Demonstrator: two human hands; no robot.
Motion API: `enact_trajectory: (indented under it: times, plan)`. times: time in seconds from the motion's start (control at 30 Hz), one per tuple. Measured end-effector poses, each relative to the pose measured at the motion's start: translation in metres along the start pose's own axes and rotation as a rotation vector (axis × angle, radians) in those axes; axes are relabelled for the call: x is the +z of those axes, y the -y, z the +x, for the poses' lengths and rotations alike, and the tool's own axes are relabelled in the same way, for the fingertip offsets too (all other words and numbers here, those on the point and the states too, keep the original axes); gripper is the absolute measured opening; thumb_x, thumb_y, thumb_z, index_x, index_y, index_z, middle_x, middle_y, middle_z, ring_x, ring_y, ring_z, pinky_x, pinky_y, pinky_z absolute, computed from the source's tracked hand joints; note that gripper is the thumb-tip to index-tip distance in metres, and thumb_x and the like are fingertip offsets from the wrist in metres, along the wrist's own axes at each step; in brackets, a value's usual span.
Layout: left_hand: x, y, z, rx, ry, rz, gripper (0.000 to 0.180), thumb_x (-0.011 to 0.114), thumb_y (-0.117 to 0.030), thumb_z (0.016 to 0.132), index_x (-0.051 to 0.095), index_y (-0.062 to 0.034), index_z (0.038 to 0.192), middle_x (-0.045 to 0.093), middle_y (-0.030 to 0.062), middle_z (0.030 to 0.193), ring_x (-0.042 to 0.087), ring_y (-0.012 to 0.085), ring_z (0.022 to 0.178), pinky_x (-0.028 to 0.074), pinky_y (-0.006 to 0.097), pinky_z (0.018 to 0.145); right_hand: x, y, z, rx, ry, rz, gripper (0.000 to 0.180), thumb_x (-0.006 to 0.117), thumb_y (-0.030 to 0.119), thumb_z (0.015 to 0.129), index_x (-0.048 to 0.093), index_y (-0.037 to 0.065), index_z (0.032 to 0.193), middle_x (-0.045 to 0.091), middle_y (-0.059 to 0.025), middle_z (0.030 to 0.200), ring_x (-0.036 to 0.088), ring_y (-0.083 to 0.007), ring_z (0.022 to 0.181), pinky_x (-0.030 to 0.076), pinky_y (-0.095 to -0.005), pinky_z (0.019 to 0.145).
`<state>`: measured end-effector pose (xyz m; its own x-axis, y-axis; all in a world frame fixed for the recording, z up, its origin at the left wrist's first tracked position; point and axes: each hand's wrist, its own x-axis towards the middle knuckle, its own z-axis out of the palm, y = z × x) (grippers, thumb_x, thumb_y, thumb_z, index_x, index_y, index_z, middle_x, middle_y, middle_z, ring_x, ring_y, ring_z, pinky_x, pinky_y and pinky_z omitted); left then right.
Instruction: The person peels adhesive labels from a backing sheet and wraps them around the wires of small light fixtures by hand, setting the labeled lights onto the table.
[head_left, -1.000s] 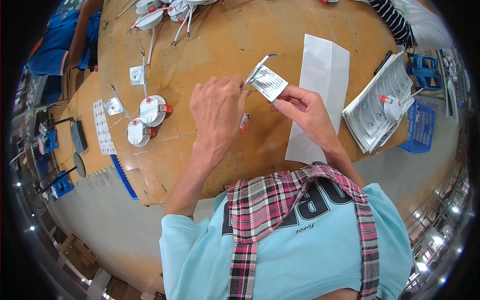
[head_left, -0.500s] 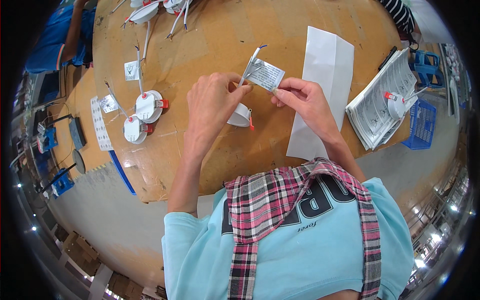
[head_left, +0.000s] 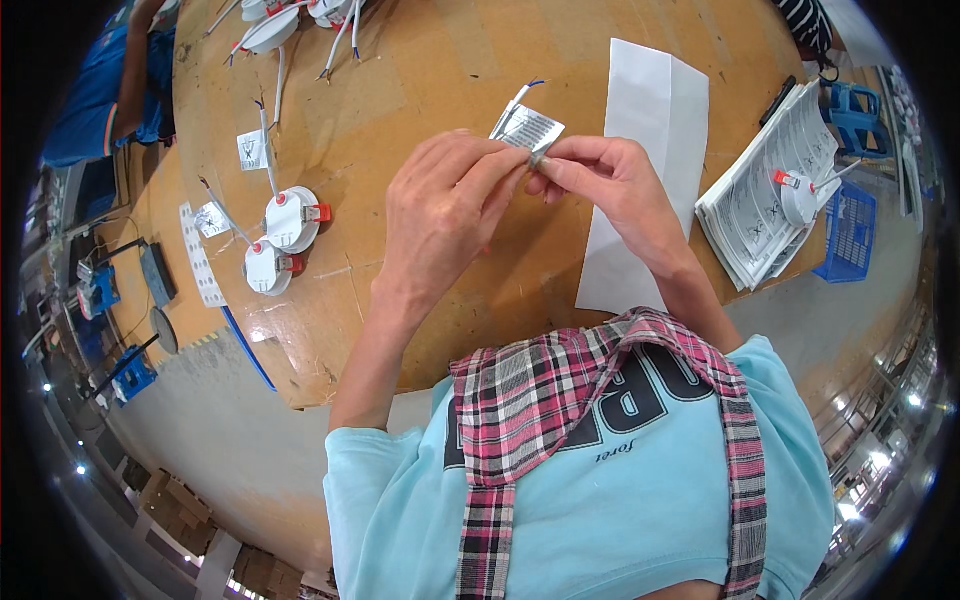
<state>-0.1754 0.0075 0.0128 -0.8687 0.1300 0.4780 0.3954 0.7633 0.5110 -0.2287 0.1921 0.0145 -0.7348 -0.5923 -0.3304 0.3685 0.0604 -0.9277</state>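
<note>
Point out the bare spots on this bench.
Bare wood lies between the two round lamps and the left hand, and beyond the hands up to the white sheet. Crowded: the far-left lamps and the leaflet stack on the right.

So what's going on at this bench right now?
A person at a wooden workbench holds a small grey printed packet with wires sticking out, pinched between both hands above the bench: the left hand from the left, the right hand from the right. A white sheet of paper lies under the right hand. Two round white lamps with red clips sit to the left, and a stack of printed leaflets lies to the right.
</note>
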Motion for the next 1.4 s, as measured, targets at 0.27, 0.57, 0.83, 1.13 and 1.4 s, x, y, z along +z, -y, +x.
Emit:
enact_trajectory:
  times: [0.27, 0.57, 0.83, 1.13, 1.4]
  plan:
    - [0.005, 0.010, 0.005, 0.128, 0.061, 0.059, 0.022, 0.071, -0.005, 0.069, 0.065, -0.0073, 0.090, 0.064, 0.0028, 0.081, 0.064, 0.0207, 0.075, 0.052, 0.032, 0.067, -0.003, 0.003, 0.005, 0.060, -0.020, 0.057, 0.022, 0.056, 0.014, 0.091, 0.066, -0.005, 0.096, 0.067, -0.0067, 0.083, 0.058, -0.0093, 0.073, 0.048, -0.0224, 0.072]
    - [0.015, 0.010, 0.008, 0.113, 0.004, 0.076, 0.017, 0.071, -0.005, 0.069, 0.063, -0.0071, 0.084, 0.062, 0.0030, 0.075, 0.063, 0.0198, 0.068, 0.051, 0.031, 0.061, -0.004, 0.000, 0.009, 0.022, -0.029, -0.018, 0.021, 0.055, 0.013, 0.092, 0.066, -0.005, 0.094, 0.067, -0.0061, 0.080, 0.059, -0.0087, 0.071, 0.049, -0.0220, 0.070]
    - [0.016, 0.007, 0.008, -0.203, 0.040, -0.173, 0.009, 0.068, -0.002, 0.075, 0.065, -0.0051, 0.082, 0.065, 0.0067, 0.075, 0.063, 0.0206, 0.066, 0.050, 0.032, 0.058, -0.002, 0.004, 0.008, -0.012, -0.033, -0.088, 0.021, 0.054, 0.013, 0.092, 0.065, -0.004, 0.093, 0.065, -0.0051, 0.077, 0.058, -0.0088, 0.071, 0.048, -0.0224, 0.069]
    - [0.009, 0.004, 0.005, -0.226, 0.026, -0.223, 0.012, 0.069, -0.001, 0.075, 0.068, -0.0046, 0.086, 0.066, 0.0073, 0.079, 0.064, 0.0208, 0.068, 0.051, 0.032, 0.059, -0.005, 0.004, 0.010, -0.016, -0.023, -0.118, 0.022, 0.055, 0.015, 0.089, 0.064, -0.005, 0.093, 0.064, -0.0054, 0.077, 0.057, -0.0088, 0.072, 0.046, -0.0226, 0.069]
    - [0.016, 0.010, 0.004, 0.060, 0.020, 0.017, 0.019, 0.070, -0.002, 0.069, 0.065, -0.0055, 0.087, 0.065, 0.0047, 0.078, 0.063, 0.0197, 0.070, 0.051, 0.031, 0.059, -0.005, 0.003, 0.012, 0.016, -0.021, -0.137, 0.022, 0.057, 0.016, 0.089, 0.064, -0.005, 0.090, 0.064, -0.0057, 0.078, 0.058, -0.0101, 0.074, 0.047, -0.0240, 0.072]
